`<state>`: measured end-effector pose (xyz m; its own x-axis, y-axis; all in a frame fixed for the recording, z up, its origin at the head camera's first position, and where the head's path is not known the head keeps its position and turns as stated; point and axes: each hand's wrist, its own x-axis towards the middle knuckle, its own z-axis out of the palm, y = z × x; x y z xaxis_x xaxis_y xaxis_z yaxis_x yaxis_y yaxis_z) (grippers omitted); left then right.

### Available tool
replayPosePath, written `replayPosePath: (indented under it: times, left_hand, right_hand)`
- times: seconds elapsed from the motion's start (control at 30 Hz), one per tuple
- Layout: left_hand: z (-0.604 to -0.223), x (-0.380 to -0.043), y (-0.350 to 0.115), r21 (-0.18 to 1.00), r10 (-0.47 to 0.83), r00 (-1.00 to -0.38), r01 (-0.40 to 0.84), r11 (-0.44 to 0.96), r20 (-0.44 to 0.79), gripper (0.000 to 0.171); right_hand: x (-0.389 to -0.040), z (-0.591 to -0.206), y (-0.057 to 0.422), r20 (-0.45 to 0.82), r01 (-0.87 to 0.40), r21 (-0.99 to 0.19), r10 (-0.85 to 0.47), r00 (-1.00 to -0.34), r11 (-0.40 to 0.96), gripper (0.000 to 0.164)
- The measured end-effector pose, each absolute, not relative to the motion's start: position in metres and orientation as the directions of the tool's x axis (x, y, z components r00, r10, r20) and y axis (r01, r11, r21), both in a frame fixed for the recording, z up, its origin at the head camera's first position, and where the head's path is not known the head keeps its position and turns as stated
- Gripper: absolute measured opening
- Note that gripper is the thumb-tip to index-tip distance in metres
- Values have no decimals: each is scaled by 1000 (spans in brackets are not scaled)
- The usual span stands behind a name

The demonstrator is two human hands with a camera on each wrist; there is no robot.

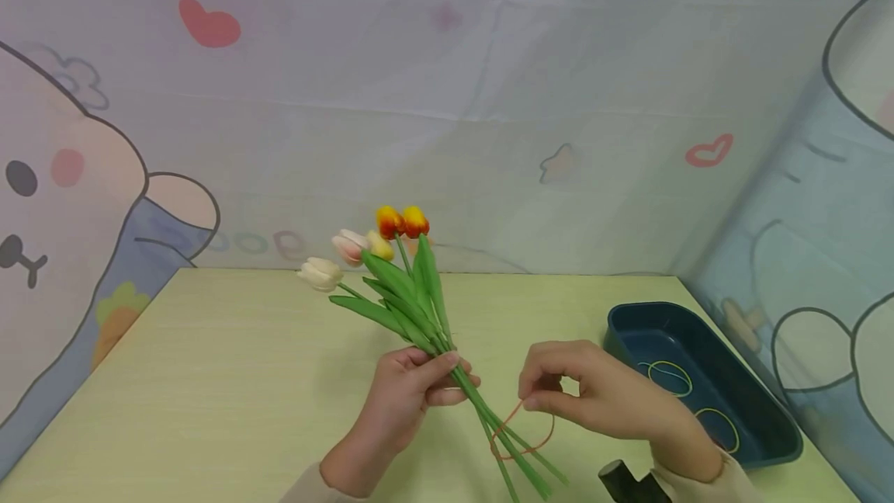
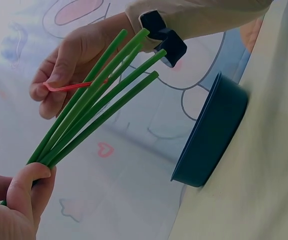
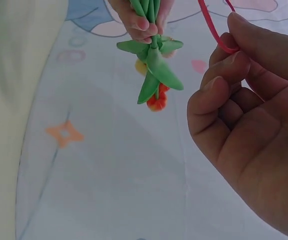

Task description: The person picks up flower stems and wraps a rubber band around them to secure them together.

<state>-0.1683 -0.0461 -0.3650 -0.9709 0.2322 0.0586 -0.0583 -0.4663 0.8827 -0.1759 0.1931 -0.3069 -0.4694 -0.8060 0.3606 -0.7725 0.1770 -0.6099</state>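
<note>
My left hand [image 1: 412, 398] grips a bunch of artificial tulips [image 1: 412, 301] by the green stems, just below the leaves. The blooms are orange-yellow, pale pink, yellow and white, and they point up and to the left. Thumb and forefinger of my right hand [image 1: 594, 390] pinch a red rubber band [image 1: 553, 429]. The band loops around some of the stems near their lower ends; whether it encloses all of them I cannot tell. In the left wrist view, the stems [image 2: 98, 100] spread apart above the left hand [image 2: 18, 200], with the band [image 2: 76, 86] stretched across to the right fingertips.
A dark blue tray [image 1: 757, 410] stands at the right side of the table [image 1: 209, 379], with yellow and pale bands [image 1: 670, 377] lying in it. A printed cloth [image 1: 447, 99] hangs behind the table. A black device [image 1: 632, 483] sits at the right wrist.
</note>
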Motion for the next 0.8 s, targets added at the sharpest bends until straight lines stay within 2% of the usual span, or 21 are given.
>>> replayPosePath:
  times: [0.13,0.47,0.8]
  left_hand:
    - [-364,-165,-44,883,256,-965,-68,-465,61,9]
    - [-366,-160,-40,896,289,-955,-66,-438,71,14]
    - [-366,-157,-39,898,336,-940,-90,-431,67,23]
  right_hand:
    - [-178,-308,189,339,-747,-640,-806,-486,182,12]
    - [-189,-318,180,414,-798,-596,-817,-402,90,13]
    - [-196,-325,176,441,-805,-584,-789,-428,110,17]
